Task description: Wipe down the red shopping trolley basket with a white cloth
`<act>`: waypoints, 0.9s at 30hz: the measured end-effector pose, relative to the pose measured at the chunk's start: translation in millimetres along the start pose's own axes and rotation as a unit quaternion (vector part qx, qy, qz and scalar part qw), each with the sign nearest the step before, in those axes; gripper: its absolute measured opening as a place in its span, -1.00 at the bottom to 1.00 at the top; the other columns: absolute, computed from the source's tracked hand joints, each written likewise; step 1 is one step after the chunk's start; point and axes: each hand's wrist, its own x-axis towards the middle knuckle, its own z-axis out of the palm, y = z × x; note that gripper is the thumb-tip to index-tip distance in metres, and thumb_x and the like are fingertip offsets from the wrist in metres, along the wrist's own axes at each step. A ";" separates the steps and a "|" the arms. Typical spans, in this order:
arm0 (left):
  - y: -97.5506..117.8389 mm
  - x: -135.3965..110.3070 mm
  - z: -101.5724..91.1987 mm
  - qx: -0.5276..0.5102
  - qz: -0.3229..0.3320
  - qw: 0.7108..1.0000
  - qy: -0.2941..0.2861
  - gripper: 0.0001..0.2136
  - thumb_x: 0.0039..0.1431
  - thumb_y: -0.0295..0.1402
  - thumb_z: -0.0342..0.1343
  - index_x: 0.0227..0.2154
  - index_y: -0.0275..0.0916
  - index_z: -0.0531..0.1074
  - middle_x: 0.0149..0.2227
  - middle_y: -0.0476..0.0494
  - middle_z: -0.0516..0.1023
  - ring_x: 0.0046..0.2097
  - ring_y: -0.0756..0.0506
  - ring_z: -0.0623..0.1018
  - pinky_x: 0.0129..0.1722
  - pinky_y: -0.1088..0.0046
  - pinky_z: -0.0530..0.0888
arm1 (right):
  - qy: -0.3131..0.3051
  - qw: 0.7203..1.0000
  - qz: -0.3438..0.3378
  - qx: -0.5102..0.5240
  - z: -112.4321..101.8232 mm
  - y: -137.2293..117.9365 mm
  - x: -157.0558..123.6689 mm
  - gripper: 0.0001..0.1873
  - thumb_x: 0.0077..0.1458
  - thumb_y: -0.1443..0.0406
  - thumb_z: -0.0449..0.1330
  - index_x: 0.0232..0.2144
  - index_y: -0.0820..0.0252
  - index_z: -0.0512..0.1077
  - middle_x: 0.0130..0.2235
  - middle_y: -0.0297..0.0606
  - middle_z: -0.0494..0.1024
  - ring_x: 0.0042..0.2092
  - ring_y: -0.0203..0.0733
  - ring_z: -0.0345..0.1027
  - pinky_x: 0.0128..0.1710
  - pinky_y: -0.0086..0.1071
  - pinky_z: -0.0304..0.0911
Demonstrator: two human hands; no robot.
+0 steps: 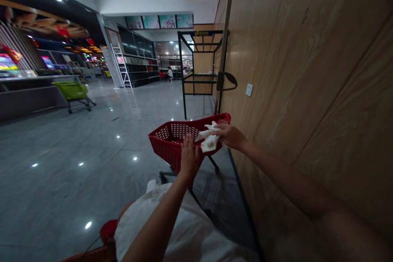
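A red plastic shopping cart on wheels stands just ahead of me, close to a wooden wall. My left hand rests on the cart's near rim, fingers together and pressed against it. My right hand is closed on a crumpled white cloth held against the cart's right rim. The basket's inside looks empty where I can see it.
A wood-panelled wall with a white socket runs along the right. A black metal shelf frame stands beyond the cart. A green cart and a ladder stand far left on the glossy grey floor. People sit in the distance.
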 end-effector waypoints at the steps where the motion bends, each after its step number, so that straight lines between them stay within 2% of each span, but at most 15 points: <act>1: 9.6 3.3 -4.4 0.004 -0.001 1.000 0.007 -0.47 0.23 -0.41 -0.19 0.26 -0.36 0.02 0.31 -0.34 0.07 0.35 -0.21 0.01 0.27 0.07 0.11 | 0.012 1.000 -0.021 0.001 3.1 0.9 -4.7 -0.59 0.09 0.45 0.10 -0.03 0.07 0.47 0.11 -0.15 0.41 0.12 -0.11 0.27 0.11 -0.19 0.21; 3: 29.9 6.9 -13.4 0.031 0.003 1.000 0.000 -0.54 0.25 -0.41 -0.20 0.21 -0.24 0.16 0.27 -0.27 0.20 0.31 -0.19 0.13 0.24 0.06 0.14 | 0.012 0.997 -0.069 0.012 12.1 6.1 -13.3 -0.56 0.10 0.43 0.10 0.03 0.08 0.43 0.17 -0.15 0.35 0.19 -0.10 0.19 0.16 -0.15 0.16; 5: 46.2 6.6 -22.6 0.072 0.012 0.997 -0.014 -0.62 0.27 -0.33 -0.18 0.11 -0.13 0.31 0.17 -0.19 0.38 0.23 -0.20 0.29 0.21 0.06 0.18 | 0.004 0.997 -0.076 0.015 19.5 16.9 -18.2 -0.54 0.10 0.40 0.12 0.07 0.08 0.39 0.17 -0.16 0.34 0.21 -0.09 0.16 0.18 -0.12 0.14; 7: 54.6 3.7 -31.0 0.108 0.016 0.993 -0.036 -0.62 0.28 -0.22 -0.15 0.08 -0.15 0.34 0.02 -0.21 0.52 0.03 -0.17 0.49 0.07 0.20 0.32 | 0.009 1.000 -0.022 0.002 22.2 29.2 -17.8 -0.53 0.08 0.42 0.11 0.06 0.08 0.40 0.15 -0.16 0.37 0.21 -0.06 0.17 0.17 -0.09 0.16; 9: 55.0 -0.2 -37.2 0.143 0.013 0.988 -0.054 -0.60 0.27 -0.13 -0.15 0.05 -0.17 0.37 -0.13 -0.22 0.59 -0.17 -0.14 0.56 -0.12 0.32 0.39 | 0.019 0.999 0.048 -0.007 22.2 33.4 -12.9 -0.50 0.04 0.48 0.08 0.04 0.11 0.42 0.13 -0.14 0.40 0.19 -0.03 0.19 0.15 -0.08 0.19; 11: 50.7 -3.7 -41.0 0.177 0.009 0.982 -0.062 -0.58 0.27 -0.09 -0.18 -0.10 -0.20 0.48 -0.26 -0.21 0.61 -0.28 -0.14 0.56 -0.25 0.36 0.37 | 0.020 0.998 0.067 0.007 23.2 21.0 -6.0 -0.47 0.01 0.52 0.04 0.02 0.16 0.44 0.11 -0.12 0.42 0.16 -0.04 0.22 0.15 -0.09 0.19; 14: 42.4 -6.7 -44.5 0.208 0.010 0.977 -0.051 -0.50 0.30 -0.12 -0.26 -0.39 -0.27 0.54 -0.39 -0.25 0.60 -0.33 -0.14 0.55 -0.29 0.36 0.33 | 0.017 0.998 -0.005 0.060 29.8 -22.6 2.4 -0.53 0.04 0.48 0.04 0.00 0.17 0.46 0.08 -0.16 0.45 0.16 -0.09 0.22 0.19 -0.13 0.13; 16: 37.0 -7.6 -47.2 0.210 0.019 0.977 -0.041 -0.48 0.31 -0.15 -0.30 -0.45 -0.29 0.53 -0.42 -0.26 0.58 -0.33 -0.13 0.53 -0.29 0.37 0.31 | 0.032 0.995 -0.035 0.085 34.8 -48.4 5.5 -0.60 0.11 0.39 0.07 -0.01 0.15 0.46 0.08 -0.18 0.45 0.16 -0.11 0.22 0.20 -0.14 0.11; 18: 31.2 -8.3 -50.5 0.196 0.042 0.979 -0.043 -0.49 0.31 -0.15 -0.28 -0.44 -0.27 0.53 -0.41 -0.24 0.58 -0.34 -0.11 0.52 -0.30 0.38 0.30 | 0.044 0.995 -0.025 0.087 37.5 -55.1 7.3 -0.66 0.17 0.32 0.07 -0.02 0.12 0.47 0.06 -0.21 0.47 0.13 -0.12 0.25 0.17 -0.16 0.15; 20: 25.1 -9.4 -53.4 0.179 0.066 0.980 -0.050 -0.54 0.30 -0.14 -0.23 -0.43 -0.25 0.52 -0.40 -0.22 0.58 -0.34 -0.11 0.52 -0.30 0.38 0.30 | 0.041 0.997 0.015 0.068 37.1 -39.9 9.4 -0.69 0.20 0.29 0.06 -0.07 0.08 0.50 0.05 -0.22 0.48 0.09 -0.13 0.30 0.12 -0.20 0.20; 23: 17.5 -11.7 -54.5 0.170 0.082 0.981 -0.043 -0.58 0.29 -0.16 -0.18 -0.46 -0.25 0.51 -0.42 -0.21 0.57 -0.36 -0.10 0.51 -0.29 0.38 0.30 | 0.030 0.991 0.127 0.020 33.0 2.1 15.4 -0.71 0.20 0.30 0.06 -0.11 0.09 0.53 0.06 -0.20 0.47 0.07 -0.10 0.33 0.08 -0.20 0.24; 25: 14.9 -13.2 -53.2 0.171 0.075 0.982 -0.028 -0.58 0.28 -0.19 -0.17 -0.50 -0.26 0.49 -0.46 -0.20 0.55 -0.38 -0.09 0.50 -0.30 0.38 0.30 | 0.020 0.982 0.189 -0.005 31.2 20.9 20.5 -0.69 0.21 0.33 0.03 -0.10 0.14 0.52 0.06 -0.16 0.47 0.07 -0.08 0.34 0.07 -0.18 0.25; 27: 14.2 -14.4 -51.6 0.174 0.058 0.983 -0.010 -0.58 0.27 -0.19 -0.17 -0.53 -0.25 0.49 -0.50 -0.19 0.54 -0.40 -0.08 0.49 -0.31 0.39 0.29 | 0.010 0.982 0.190 -0.008 32.3 21.4 24.6 -0.66 0.21 0.34 0.02 -0.06 0.16 0.50 0.07 -0.15 0.46 0.10 -0.08 0.31 0.10 -0.17 0.22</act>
